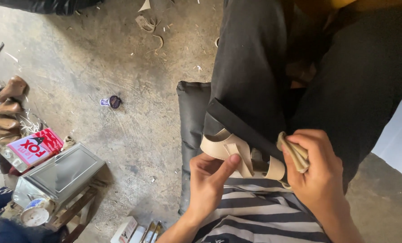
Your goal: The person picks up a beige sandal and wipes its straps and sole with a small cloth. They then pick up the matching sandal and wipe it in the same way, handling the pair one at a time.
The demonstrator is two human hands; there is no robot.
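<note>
A beige strappy sandal upper [237, 155], made of smooth flat bands that loop and cross, is held on the lap, against the black trouser leg [250, 72]. The left hand [207, 184] grips it from below, its thumb laid flat along one band and the other fingers curled under. Just right of the sandal upper, the right hand [316, 168] has its fingers pressed together around a folded tan cloth [294, 150], soft and creased, which touches the upper's right end. Below the sandal upper a striped grey and white shirt [259, 216] is seen.

Left of the sandal upper lies a black cushion [192, 117] with a rounded leathery edge, and beyond it a rough, stained concrete floor [97, 67] strewn with pale shavings, with open room across it. A small dark round lid [114, 101] rests there. Far left of the sandal upper, a square metal tin [59, 173] with a flat closed lid sits on a wooden stand; a red and white box [32, 148] lies just behind it, and brown shoe lasts [7, 108] are stacked above. What the tin holds cannot be told.
</note>
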